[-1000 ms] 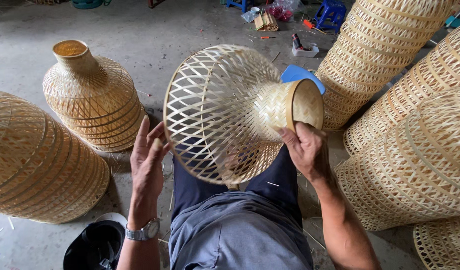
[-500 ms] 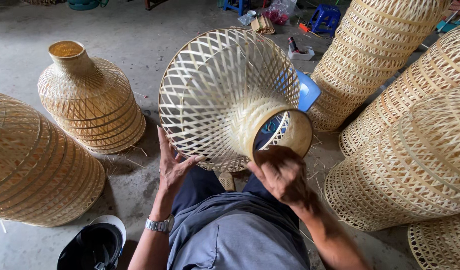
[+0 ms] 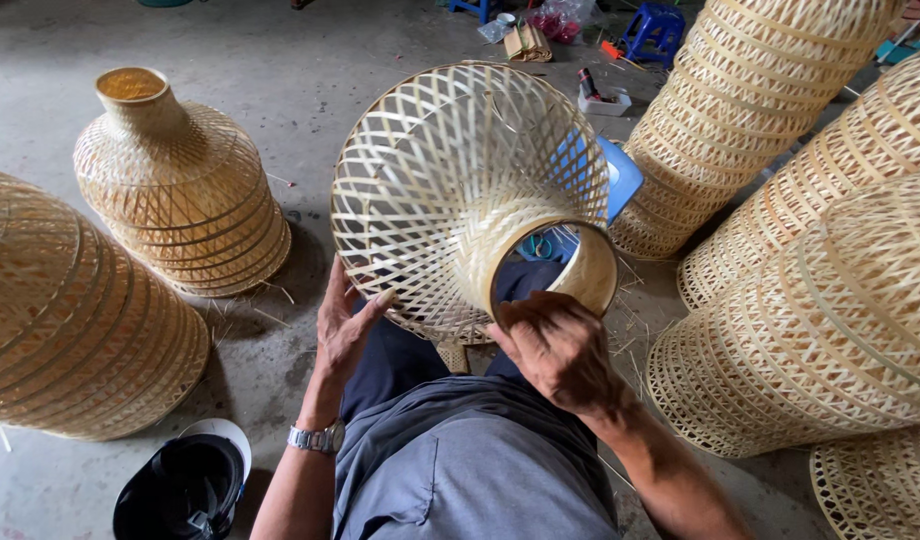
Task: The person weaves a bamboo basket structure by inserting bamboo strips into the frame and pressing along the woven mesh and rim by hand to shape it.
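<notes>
A woven bamboo lampshade (image 3: 450,180) with an open lattice body and a narrow neck rests over my lap, its neck opening turned toward me. My left hand (image 3: 345,325), with a wristwatch, presses flat against the lattice's lower left side with fingers spread. My right hand (image 3: 560,345) grips the near rim of the neck (image 3: 595,270). My dark trousers and grey shirt fill the lower middle.
Finished bamboo shades stand on the concrete floor at left (image 3: 180,185) and far left (image 3: 70,320). Stacks of shades (image 3: 840,300) crowd the right side. A blue stool (image 3: 620,180) sits behind the held shade. A dark cap (image 3: 185,485) lies by my left elbow.
The shade has been turned so its neck now faces me instead of pointing right. My right hand followed the rim downward, and my left hand shifted under the lattice.
</notes>
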